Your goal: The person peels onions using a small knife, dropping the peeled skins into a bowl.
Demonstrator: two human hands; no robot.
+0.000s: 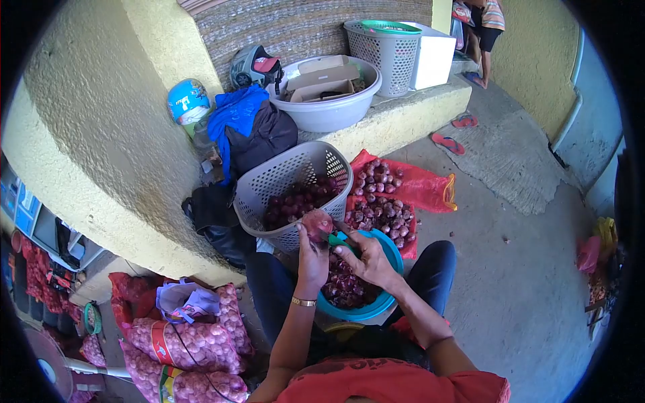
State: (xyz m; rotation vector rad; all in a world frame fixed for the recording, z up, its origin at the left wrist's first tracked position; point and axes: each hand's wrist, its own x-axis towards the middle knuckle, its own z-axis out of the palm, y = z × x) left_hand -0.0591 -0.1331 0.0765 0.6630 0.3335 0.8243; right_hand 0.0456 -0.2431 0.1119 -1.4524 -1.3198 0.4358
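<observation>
My left hand (313, 258) is closed round a red onion (318, 225), held up above the front edge of a grey perforated basket (295, 161). My right hand (368, 258) grips a small knife with a green handle (335, 240), close beside the onion. Below both hands, between my knees, a blue basin (392, 250) holds dark red onion peels (346, 282). More red onions (295, 201) lie in the basket.
Loose onions (390, 218) lie on a red mesh sack (426, 191) right of the basket. A white tub (329, 114) and laundry basket (396, 60) stand on the ledge. Filled sacks (195, 342) lie at lower left. Another person (487, 33) stands at the back.
</observation>
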